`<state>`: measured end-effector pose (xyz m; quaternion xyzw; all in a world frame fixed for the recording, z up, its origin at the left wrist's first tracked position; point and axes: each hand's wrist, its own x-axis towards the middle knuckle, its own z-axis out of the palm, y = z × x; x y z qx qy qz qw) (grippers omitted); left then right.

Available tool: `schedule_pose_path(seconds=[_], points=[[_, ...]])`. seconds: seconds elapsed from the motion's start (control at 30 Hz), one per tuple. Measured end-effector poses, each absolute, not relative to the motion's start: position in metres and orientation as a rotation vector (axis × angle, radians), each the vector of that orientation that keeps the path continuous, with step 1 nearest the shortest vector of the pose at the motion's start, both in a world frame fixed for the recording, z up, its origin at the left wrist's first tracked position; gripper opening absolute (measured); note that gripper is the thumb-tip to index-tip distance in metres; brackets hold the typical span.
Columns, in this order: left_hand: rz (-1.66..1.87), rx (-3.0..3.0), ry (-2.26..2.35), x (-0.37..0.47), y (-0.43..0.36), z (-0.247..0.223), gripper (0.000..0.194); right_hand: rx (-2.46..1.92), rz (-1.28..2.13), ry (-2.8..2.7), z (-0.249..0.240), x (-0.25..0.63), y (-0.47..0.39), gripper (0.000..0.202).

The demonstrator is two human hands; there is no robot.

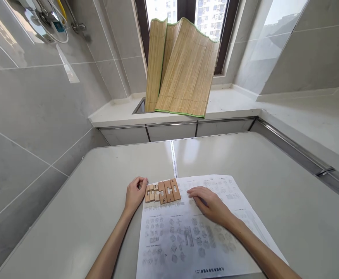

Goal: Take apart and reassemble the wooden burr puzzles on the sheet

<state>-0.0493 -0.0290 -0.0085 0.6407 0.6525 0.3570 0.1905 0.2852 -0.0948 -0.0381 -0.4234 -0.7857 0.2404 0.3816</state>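
Note:
Flat wooden puzzle pieces lie side by side near the sheet's far left edge. The larger, darker wooden pieces point(169, 191) have notches or slots and black marks, one reading "2". To their left sit smaller, paler wooden pieces point(152, 193). My left hand point(135, 192) rests beside these small pieces with its fingers curled closed; the inside of the grip is hidden. My right hand point(208, 202) lies over the printed paper sheet point(186, 248), right of the pieces and apart from them, fingers stretched out and nothing visible in it. Printed figures and text cover the sheet, partly hidden under my right arm.
The sheet lies on a glossy white table point(70, 224) with a seam across it. Beyond stands a white ledge point(230, 101) with a folded bamboo mat point(188, 69) leaning at the window. Grey tiled walls point(35, 104) flank the table, and a shower fixture point(49, 17) hangs at upper left.

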Motion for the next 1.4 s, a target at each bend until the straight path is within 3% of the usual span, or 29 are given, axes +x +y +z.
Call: schedule_pose_path(seconds=[1.4], points=[[0.908, 1.917, 1.859, -0.0529, -0.0307, -0.0117, 0.036, -1.084, 0.77, -1.918, -0.04, 0.2853, -0.0899, 0.027]])
